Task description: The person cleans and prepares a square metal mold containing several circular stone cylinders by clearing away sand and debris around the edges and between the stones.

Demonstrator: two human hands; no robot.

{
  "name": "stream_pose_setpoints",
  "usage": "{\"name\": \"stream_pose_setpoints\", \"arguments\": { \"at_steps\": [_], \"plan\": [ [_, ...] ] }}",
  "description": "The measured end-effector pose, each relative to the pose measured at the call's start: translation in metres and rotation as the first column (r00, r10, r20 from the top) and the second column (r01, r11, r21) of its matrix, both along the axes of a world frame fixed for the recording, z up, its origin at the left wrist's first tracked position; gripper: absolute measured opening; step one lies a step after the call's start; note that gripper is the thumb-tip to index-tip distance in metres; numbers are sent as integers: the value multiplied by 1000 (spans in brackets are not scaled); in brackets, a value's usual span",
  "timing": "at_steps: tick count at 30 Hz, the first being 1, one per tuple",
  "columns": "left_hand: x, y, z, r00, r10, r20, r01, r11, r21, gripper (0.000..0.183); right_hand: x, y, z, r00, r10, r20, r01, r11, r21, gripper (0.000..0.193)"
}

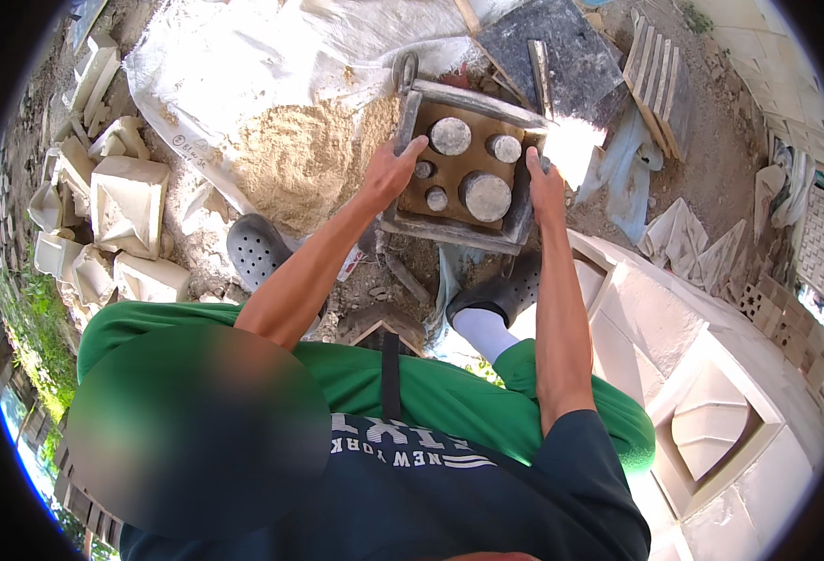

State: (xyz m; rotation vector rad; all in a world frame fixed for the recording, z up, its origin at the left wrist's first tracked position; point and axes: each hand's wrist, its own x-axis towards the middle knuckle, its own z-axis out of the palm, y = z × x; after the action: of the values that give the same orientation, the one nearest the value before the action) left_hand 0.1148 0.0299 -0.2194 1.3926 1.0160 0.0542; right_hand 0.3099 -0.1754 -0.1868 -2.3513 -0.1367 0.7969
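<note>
Between my two hands is a square grey mould frame (454, 234), held slightly tilted above the ground. Inside it lies a brown bed (477, 151) with several round grey discs of different sizes, the largest disc (486, 196) at the near right. My left hand (395, 171) is closed round the frame's left side, its thumb on the top edge. Opposite, my right hand (547, 190) grips the right side, thumb also up. The fingers beneath both sides are hidden. A curved metal handle (405, 71) sticks up at the frame's far left corner.
A sand heap (286, 159) lies on a white sheet (216, 56) left of the mould. Pale cast blocks (130, 201) are piled further left. At the far right stand a dark board (557, 56) and a slatted wooden piece (653, 84). Large pale panels (711, 411) flank my right.
</note>
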Motion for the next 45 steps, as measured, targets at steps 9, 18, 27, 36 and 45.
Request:
{"name": "stream_pose_setpoints", "arguments": {
  "at_steps": [9,18,27,36,45],
  "plan": [
    [10,-5,16,995,96,-7,-96,995,-4,81,4,11,21,992,-108,62,112,991,-68,90],
    [8,-2,7,977,73,198,-39,984,-173,85,4,10,24,983,-96,-156,115,987,116,92],
    [20,-1,26,997,-77,17,74,991,108,71,33,-6,-14,994,-96,59,108,961,-255,96],
    [6,-3,23,999,-34,4,33,975,219,77,16,98,28,372,223,901,-351,932,-85,19],
    [-2,2,40,995,-34,89,18,985,173,86,26,257,3,811,549,-201,-578,807,-126,66]
  ]
}}
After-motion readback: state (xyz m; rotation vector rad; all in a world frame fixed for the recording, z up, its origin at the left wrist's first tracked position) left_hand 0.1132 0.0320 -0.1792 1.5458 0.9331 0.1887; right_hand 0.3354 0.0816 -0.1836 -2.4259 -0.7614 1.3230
